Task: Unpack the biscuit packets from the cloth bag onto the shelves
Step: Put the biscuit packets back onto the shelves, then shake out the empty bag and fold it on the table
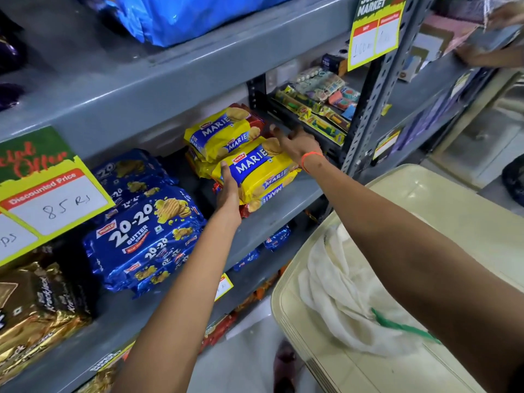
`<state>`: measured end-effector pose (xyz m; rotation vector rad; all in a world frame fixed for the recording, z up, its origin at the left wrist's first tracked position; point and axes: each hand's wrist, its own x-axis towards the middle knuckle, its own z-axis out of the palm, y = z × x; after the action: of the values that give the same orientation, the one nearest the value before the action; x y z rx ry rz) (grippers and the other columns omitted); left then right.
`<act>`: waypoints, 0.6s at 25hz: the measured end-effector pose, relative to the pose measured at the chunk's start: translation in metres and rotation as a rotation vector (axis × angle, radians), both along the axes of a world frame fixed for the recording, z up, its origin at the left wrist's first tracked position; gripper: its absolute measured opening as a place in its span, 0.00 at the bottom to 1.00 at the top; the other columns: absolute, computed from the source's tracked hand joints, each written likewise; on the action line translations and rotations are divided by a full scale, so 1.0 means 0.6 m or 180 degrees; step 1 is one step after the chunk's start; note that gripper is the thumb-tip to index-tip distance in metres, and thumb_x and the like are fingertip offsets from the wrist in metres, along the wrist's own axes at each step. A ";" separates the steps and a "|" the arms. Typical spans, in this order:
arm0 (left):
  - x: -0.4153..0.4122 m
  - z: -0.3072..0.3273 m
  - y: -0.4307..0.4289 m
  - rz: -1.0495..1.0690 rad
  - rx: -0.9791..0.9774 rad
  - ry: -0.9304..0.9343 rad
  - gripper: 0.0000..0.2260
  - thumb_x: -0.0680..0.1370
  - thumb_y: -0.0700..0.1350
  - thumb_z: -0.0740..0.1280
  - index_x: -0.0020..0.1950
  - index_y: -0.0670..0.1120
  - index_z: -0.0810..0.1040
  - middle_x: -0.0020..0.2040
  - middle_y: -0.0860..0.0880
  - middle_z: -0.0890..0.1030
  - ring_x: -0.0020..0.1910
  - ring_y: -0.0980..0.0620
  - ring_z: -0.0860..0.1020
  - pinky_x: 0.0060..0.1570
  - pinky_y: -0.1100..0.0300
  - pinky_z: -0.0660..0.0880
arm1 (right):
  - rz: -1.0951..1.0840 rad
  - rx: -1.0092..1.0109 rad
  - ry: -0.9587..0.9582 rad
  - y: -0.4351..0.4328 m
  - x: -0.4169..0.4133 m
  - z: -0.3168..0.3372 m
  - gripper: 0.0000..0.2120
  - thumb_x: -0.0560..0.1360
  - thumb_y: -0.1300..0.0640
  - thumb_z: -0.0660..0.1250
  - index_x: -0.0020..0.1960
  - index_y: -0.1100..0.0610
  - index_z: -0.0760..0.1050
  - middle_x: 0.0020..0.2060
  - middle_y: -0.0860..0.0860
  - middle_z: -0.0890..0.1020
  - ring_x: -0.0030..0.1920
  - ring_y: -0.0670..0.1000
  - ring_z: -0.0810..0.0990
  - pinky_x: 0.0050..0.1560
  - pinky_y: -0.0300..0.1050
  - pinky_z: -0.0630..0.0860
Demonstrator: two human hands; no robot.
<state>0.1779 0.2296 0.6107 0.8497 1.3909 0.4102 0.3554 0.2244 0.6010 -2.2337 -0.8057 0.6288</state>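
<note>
A stack of yellow Marie biscuit packets lies on the grey middle shelf. My left hand presses flat against the left side of the front packets. At the stack's right end my right hand rests with fingers spread, wearing an orange wrist thread. Both hands hold the stack between them. The white cloth bag with a green handle lies crumpled on a cream surface at the lower right.
Blue 20-20 butter cookie packets sit left of the Marie stack. Gold-brown packets lie further left. Price cards hang from the shelf above. A rack of small items stands right. Another person's hands reach in top right.
</note>
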 end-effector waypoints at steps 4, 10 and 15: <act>-0.021 -0.017 -0.060 0.0172 0.0160 -0.0278 0.35 0.66 0.72 0.62 0.64 0.50 0.73 0.59 0.51 0.79 0.55 0.49 0.78 0.58 0.51 0.74 | -0.0295 0.0357 -0.0258 -0.108 0.004 -0.021 0.27 0.76 0.36 0.52 0.54 0.60 0.70 0.54 0.62 0.80 0.55 0.62 0.77 0.51 0.52 0.71; 0.022 -0.033 -0.261 -0.0403 -0.0055 -0.0507 0.20 0.70 0.53 0.70 0.57 0.45 0.72 0.49 0.51 0.75 0.45 0.52 0.75 0.49 0.55 0.72 | -0.0877 -0.0003 -0.0069 -0.339 0.035 -0.103 0.25 0.79 0.43 0.52 0.50 0.64 0.75 0.54 0.65 0.80 0.57 0.64 0.76 0.54 0.51 0.70; 0.087 -0.091 -0.332 -0.1128 -0.0138 0.0012 0.32 0.70 0.53 0.70 0.68 0.40 0.66 0.61 0.44 0.73 0.56 0.43 0.73 0.52 0.52 0.71 | -0.1156 -0.0383 0.0016 -0.476 0.043 -0.156 0.20 0.77 0.47 0.59 0.55 0.63 0.76 0.55 0.63 0.81 0.58 0.62 0.77 0.55 0.49 0.71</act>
<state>0.2299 0.0301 0.5558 1.0382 1.2169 0.1056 0.3809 -0.0610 0.5076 -2.4044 -0.3505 0.5163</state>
